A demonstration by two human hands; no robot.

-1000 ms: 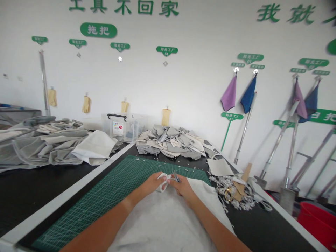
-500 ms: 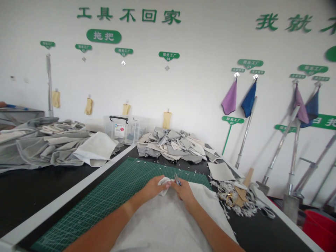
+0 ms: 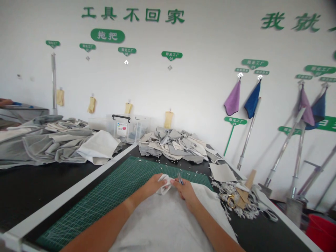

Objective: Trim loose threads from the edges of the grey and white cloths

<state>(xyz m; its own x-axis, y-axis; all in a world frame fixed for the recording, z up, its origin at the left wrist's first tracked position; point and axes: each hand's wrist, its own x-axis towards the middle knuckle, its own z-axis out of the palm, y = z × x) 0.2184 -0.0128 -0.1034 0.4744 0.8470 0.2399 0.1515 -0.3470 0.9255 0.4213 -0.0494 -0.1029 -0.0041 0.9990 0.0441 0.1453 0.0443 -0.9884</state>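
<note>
Pinching the soft, light white cloth scrap (image 3: 165,184) just above the green cutting mat (image 3: 118,190), your left hand (image 3: 153,185) is closed on it, best held near its limp edge, while your right hand (image 3: 186,190) curls around small scissors (image 3: 180,178), mostly hidden behind your fingers.
</note>
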